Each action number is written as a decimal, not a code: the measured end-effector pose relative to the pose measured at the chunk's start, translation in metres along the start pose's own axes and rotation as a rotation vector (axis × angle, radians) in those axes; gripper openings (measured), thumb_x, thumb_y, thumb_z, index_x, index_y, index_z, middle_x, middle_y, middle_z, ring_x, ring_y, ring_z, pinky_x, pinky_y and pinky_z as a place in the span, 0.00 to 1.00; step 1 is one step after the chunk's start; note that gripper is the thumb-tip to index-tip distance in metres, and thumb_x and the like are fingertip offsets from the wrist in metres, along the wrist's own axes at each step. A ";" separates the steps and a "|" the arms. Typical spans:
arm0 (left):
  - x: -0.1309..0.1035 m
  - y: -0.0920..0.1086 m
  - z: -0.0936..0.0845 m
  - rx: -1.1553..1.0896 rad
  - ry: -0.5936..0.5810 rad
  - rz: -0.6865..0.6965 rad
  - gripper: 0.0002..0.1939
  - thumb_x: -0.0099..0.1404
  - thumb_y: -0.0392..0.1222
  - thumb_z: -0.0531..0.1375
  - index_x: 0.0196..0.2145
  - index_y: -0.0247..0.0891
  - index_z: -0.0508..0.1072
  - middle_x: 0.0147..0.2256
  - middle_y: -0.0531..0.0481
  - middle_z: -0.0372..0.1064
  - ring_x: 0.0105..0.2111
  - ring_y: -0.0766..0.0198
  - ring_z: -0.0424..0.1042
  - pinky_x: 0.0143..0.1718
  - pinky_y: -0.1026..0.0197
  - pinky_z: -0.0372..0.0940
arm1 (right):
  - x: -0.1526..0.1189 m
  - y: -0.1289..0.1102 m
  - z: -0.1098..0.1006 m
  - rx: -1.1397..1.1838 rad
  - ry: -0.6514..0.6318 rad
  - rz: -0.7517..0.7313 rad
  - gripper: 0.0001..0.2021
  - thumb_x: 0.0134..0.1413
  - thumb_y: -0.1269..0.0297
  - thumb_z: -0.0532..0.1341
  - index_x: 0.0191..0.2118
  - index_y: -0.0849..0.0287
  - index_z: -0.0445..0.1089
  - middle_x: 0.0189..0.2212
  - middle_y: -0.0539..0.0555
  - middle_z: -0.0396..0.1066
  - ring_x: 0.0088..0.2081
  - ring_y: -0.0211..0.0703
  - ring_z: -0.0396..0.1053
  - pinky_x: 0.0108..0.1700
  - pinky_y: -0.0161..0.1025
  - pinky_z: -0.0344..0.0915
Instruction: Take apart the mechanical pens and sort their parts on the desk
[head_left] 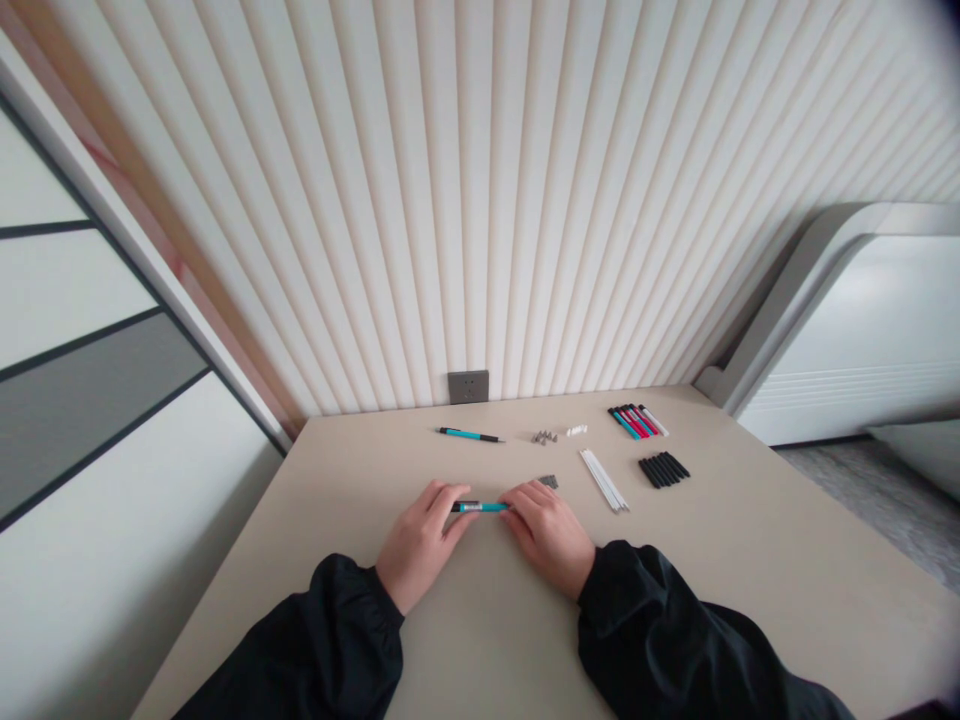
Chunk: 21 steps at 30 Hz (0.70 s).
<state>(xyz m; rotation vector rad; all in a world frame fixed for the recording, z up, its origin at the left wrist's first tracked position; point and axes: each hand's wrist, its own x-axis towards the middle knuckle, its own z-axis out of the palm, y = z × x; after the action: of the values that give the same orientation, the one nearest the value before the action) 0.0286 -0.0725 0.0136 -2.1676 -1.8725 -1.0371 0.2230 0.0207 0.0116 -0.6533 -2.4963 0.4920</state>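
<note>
A blue pen barrel [482, 507] with a black part at its left end lies level between my two hands. My left hand [422, 537] pinches the black end between thumb and fingers. At the other end, the fingertips of my right hand [547, 532] close on the blue tip, which they partly hide. Small grey pieces [550, 481] lie just beyond my right hand. Farther back on the table rests a blue pen [471, 435] with black ends.
Behind on the table [337, 470] are small metal cones [544, 437], small white pieces [577, 430], thin white rods [604, 480], coloured barrels [637, 421] and black tubes [664, 469]. A ribbed wall with a dark socket [469, 386] bounds the far edge.
</note>
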 end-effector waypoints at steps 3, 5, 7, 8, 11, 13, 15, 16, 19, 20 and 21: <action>0.001 0.000 -0.002 -0.073 0.064 -0.024 0.10 0.68 0.42 0.56 0.45 0.38 0.65 0.36 0.49 0.69 0.31 0.65 0.70 0.37 0.61 0.69 | 0.000 0.001 0.001 -0.015 -0.026 -0.004 0.08 0.64 0.64 0.53 0.41 0.56 0.69 0.36 0.55 0.71 0.39 0.44 0.66 0.44 0.42 0.63; 0.002 0.000 -0.003 -0.107 0.100 -0.028 0.09 0.68 0.41 0.55 0.46 0.38 0.65 0.35 0.50 0.69 0.28 0.68 0.69 0.35 0.63 0.69 | 0.000 0.001 0.001 -0.024 -0.050 -0.022 0.08 0.63 0.63 0.54 0.41 0.56 0.70 0.37 0.55 0.71 0.40 0.44 0.66 0.44 0.42 0.63; 0.002 0.001 -0.004 -0.126 0.115 -0.027 0.09 0.69 0.40 0.54 0.46 0.38 0.66 0.35 0.50 0.70 0.28 0.68 0.70 0.34 0.64 0.69 | -0.001 0.000 0.001 -0.028 -0.068 -0.037 0.08 0.62 0.63 0.55 0.41 0.55 0.70 0.38 0.54 0.71 0.41 0.44 0.65 0.44 0.42 0.62; 0.002 0.002 -0.005 -0.134 0.112 -0.022 0.08 0.69 0.40 0.54 0.45 0.38 0.66 0.35 0.50 0.71 0.29 0.68 0.71 0.35 0.64 0.69 | -0.001 0.000 0.001 -0.029 -0.075 -0.041 0.08 0.62 0.63 0.55 0.42 0.55 0.70 0.39 0.54 0.71 0.41 0.44 0.65 0.44 0.42 0.62; 0.002 0.004 -0.006 -0.154 0.095 0.009 0.07 0.70 0.39 0.53 0.44 0.38 0.67 0.36 0.48 0.73 0.34 0.66 0.73 0.39 0.63 0.70 | -0.001 -0.001 0.000 -0.034 -0.081 -0.046 0.07 0.61 0.63 0.56 0.42 0.55 0.71 0.39 0.54 0.71 0.41 0.44 0.65 0.45 0.42 0.62; 0.002 0.004 -0.006 -0.161 0.084 0.040 0.07 0.70 0.38 0.53 0.43 0.38 0.68 0.37 0.47 0.73 0.38 0.65 0.74 0.42 0.62 0.70 | -0.002 0.000 0.000 -0.038 -0.080 -0.049 0.07 0.61 0.63 0.56 0.41 0.55 0.71 0.39 0.54 0.71 0.41 0.43 0.66 0.45 0.42 0.62; 0.001 0.004 -0.006 -0.162 0.075 0.061 0.07 0.70 0.38 0.53 0.44 0.39 0.69 0.38 0.47 0.74 0.39 0.64 0.74 0.43 0.61 0.70 | -0.002 0.000 0.001 -0.041 -0.075 -0.054 0.07 0.62 0.63 0.56 0.41 0.54 0.72 0.38 0.54 0.71 0.41 0.43 0.66 0.44 0.42 0.63; 0.001 0.004 -0.006 -0.162 0.071 0.066 0.07 0.69 0.38 0.53 0.44 0.38 0.69 0.39 0.47 0.74 0.40 0.64 0.74 0.43 0.61 0.70 | -0.002 0.001 0.001 -0.042 -0.071 -0.056 0.07 0.62 0.63 0.56 0.40 0.54 0.72 0.38 0.54 0.71 0.41 0.43 0.66 0.44 0.42 0.63; 0.002 0.004 -0.006 -0.162 0.056 0.068 0.07 0.69 0.37 0.54 0.44 0.38 0.68 0.39 0.46 0.73 0.40 0.64 0.74 0.43 0.61 0.70 | -0.001 0.001 0.002 -0.036 -0.069 -0.059 0.08 0.62 0.63 0.56 0.40 0.54 0.73 0.38 0.54 0.71 0.41 0.43 0.66 0.44 0.42 0.63; 0.003 0.004 -0.007 -0.161 0.048 0.068 0.07 0.69 0.37 0.54 0.44 0.38 0.68 0.40 0.46 0.73 0.40 0.64 0.74 0.43 0.62 0.70 | -0.001 0.001 0.002 -0.034 -0.071 -0.056 0.08 0.62 0.63 0.56 0.39 0.54 0.73 0.38 0.54 0.71 0.41 0.43 0.66 0.44 0.42 0.63; 0.003 0.004 -0.007 -0.161 0.041 0.067 0.07 0.69 0.37 0.54 0.45 0.38 0.67 0.40 0.46 0.73 0.40 0.64 0.74 0.43 0.62 0.70 | -0.001 0.001 0.002 -0.031 -0.075 -0.053 0.08 0.62 0.63 0.56 0.39 0.54 0.73 0.38 0.54 0.71 0.41 0.43 0.65 0.44 0.42 0.62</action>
<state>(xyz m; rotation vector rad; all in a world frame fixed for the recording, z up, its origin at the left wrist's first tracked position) 0.0297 -0.0742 0.0220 -2.2584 -1.7420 -1.2476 0.2232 0.0204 0.0090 -0.5891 -2.5891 0.4671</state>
